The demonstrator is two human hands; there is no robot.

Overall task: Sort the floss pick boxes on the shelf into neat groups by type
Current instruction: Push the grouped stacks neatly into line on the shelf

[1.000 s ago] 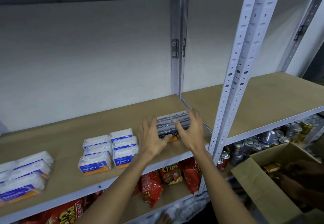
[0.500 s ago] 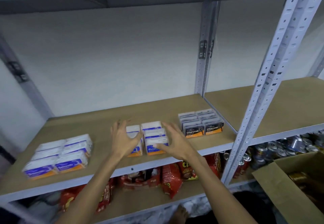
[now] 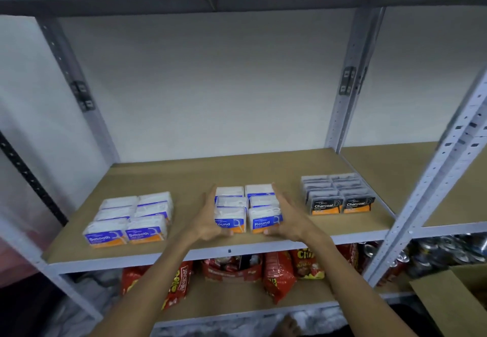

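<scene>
Already sorted, by the look of it, into 3 tidy blocks along the tan board shelf (image 3: 184,178): white-and-blue "Smooth" floss pick boxes (image 3: 129,219) at left, white-and-blue "Round" boxes (image 3: 247,209) in the middle, dark grey "Charcoal" boxes (image 3: 337,194) at right, well apart. Left hand (image 3: 208,220) and right hand (image 3: 287,218) flat against either side of the Round block, fingers extended, pressing rather than gripping. Probably only this last squaring-up left.

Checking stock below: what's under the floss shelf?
Under the shelf, red chip bags stand on a lower board, with cans to the right. Both forearms and the shelf edge cover part of that row.
</scene>
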